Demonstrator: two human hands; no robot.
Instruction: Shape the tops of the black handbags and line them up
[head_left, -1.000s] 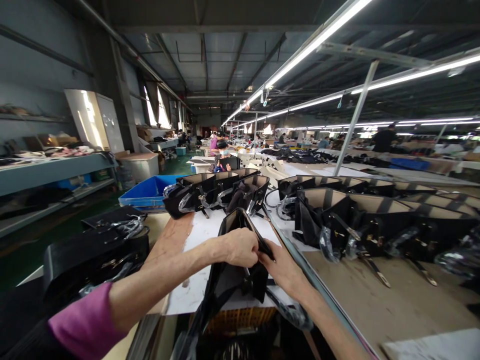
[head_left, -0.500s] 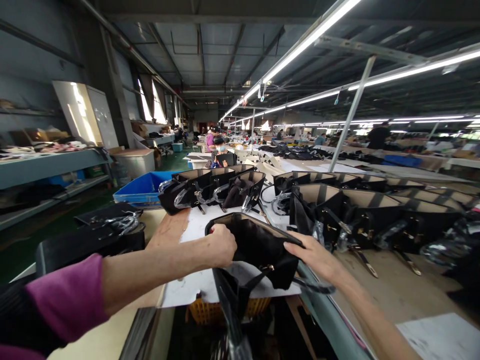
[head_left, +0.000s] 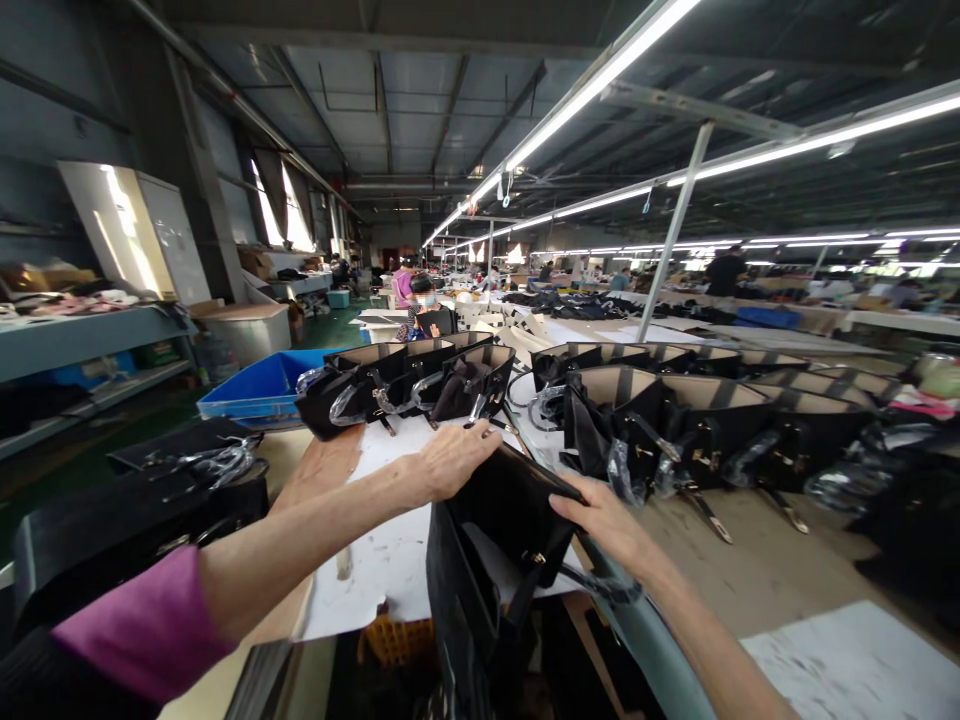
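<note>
A black handbag (head_left: 517,500) is tilted in front of me at the table's edge, its front side and handle hanging down towards me. My left hand (head_left: 459,460) grips its upper rim at the left, fingers bent over the edge. At the right end of the rim, my right hand (head_left: 600,512) pinches the bag's side, thumb on the near face. A plastic-wrapped handle (head_left: 607,585) sticks out below that hand. Small gold-coloured hardware shows on the bag's front. The fingertips behind the rim are hidden.
Rows of black handbags with beige linings (head_left: 712,420) stand on the right table; more stand ahead (head_left: 405,385). A blue bin (head_left: 259,385) is at the left, near black bags lying flat (head_left: 142,525). Below the table edge is a yellow basket (head_left: 401,640). A co-worker sits farther off.
My left hand has shifted from inside the bag's left rim to the top of its far edge, its fist loosening. The bag has turned and tipped towards me. The view has swung slightly right.
</note>
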